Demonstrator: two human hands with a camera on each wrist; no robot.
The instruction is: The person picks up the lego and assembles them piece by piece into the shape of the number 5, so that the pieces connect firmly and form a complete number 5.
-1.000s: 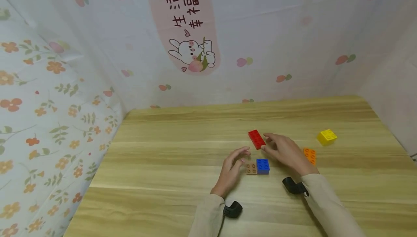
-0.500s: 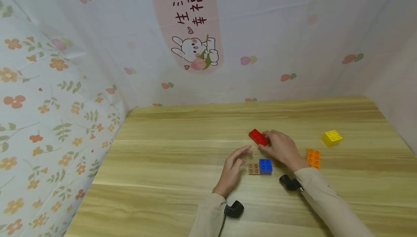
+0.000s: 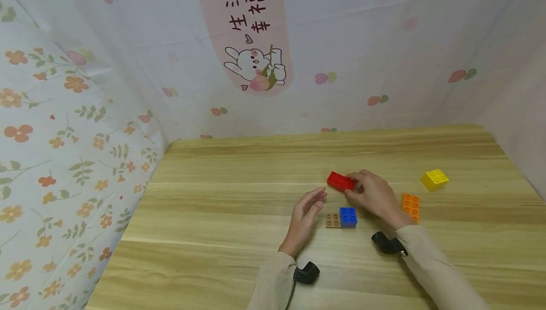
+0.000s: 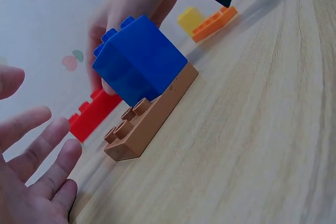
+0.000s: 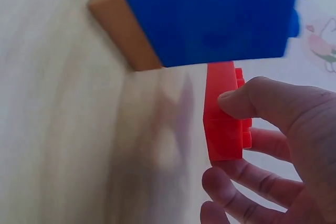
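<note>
My right hand [image 3: 375, 196] pinches the right end of a red toy brick [image 3: 340, 181]; in the right wrist view the thumb [image 5: 252, 98] lies on its side, other fingers behind it. Nearer to me a blue brick [image 3: 348, 216] sits on the right half of a flat brown brick [image 3: 332, 220], whose bare studs show at left. To the left of this pair my left hand [image 3: 302, 222] rests with loosely spread fingers [image 4: 52, 166], holding nothing. It touches neither the blue nor the brown brick.
An orange brick [image 3: 411, 207] lies right of my right hand, and a yellow brick [image 3: 434, 179] stands farther back. The wooden table [image 3: 204, 215] meets a patterned cloth [image 3: 170, 63] at its back and left. Black wrist cameras [image 3: 307, 273] sit on both sleeves.
My right hand has closed in on the red brick and taken hold of its end. The brick has swung from slanting steeply to lying more sideways. The left hand has hardly moved.
</note>
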